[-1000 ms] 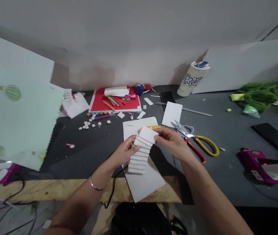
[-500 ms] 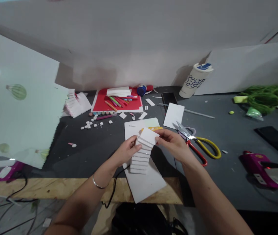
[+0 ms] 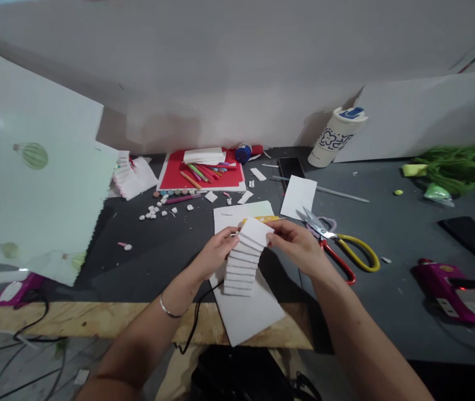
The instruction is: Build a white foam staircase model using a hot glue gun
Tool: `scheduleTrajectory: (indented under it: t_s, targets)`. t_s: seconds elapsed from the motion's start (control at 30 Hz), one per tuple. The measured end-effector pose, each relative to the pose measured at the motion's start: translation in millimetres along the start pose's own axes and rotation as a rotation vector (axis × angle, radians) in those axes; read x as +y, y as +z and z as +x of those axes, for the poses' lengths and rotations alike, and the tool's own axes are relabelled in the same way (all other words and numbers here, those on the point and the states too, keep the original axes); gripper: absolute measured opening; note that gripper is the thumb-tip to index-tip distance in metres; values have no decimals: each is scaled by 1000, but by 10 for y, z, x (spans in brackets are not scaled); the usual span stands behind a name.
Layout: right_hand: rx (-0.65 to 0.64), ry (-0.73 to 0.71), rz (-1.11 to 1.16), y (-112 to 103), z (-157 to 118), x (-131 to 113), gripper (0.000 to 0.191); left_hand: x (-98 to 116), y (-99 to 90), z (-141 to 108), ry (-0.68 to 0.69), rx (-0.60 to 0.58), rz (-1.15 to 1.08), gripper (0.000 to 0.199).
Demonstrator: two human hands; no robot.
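Note:
A fan-like stack of overlapping white foam pieces [image 3: 239, 273] curves over a white board [image 3: 254, 323] at the table's front edge. My left hand [image 3: 216, 253] pinches the upper left side of the stack. With thumb and fingers my right hand [image 3: 293, 242] grips the right edge of the top white piece [image 3: 254, 231]. Behind the stack, partly hidden by it and my right hand, lies a yellow tool [image 3: 262, 219]. Scissors with red and yellow handles [image 3: 329, 234] lie open just right of my right hand.
Behind are markers [image 3: 206, 172] on a red sheet [image 3: 172, 170], a white sheet [image 3: 299, 196] and a patterned tumbler [image 3: 332, 139]. White scraps [image 3: 151, 211] lie at left, below a leaning balloon-print board [image 3: 45, 184]. At right are green yarn [image 3: 450, 164] and a magenta power strip [image 3: 437, 275].
The camera view has shifted slightly. My left thumb has moved a little up along the stack's left edge; my right hand keeps its grip.

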State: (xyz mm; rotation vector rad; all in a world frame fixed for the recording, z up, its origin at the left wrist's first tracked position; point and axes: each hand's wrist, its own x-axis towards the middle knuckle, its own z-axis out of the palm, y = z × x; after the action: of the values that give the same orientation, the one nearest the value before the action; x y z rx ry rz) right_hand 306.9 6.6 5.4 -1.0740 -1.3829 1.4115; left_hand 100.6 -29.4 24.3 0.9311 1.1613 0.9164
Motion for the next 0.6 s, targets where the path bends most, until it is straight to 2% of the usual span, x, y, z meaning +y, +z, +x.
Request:
scheduleTrajectory:
  t_s: [0.6]
  targets:
    - [33, 9, 20, 3, -4, 20, 27, -51, -40, -4, -2, -29, 35, 34]
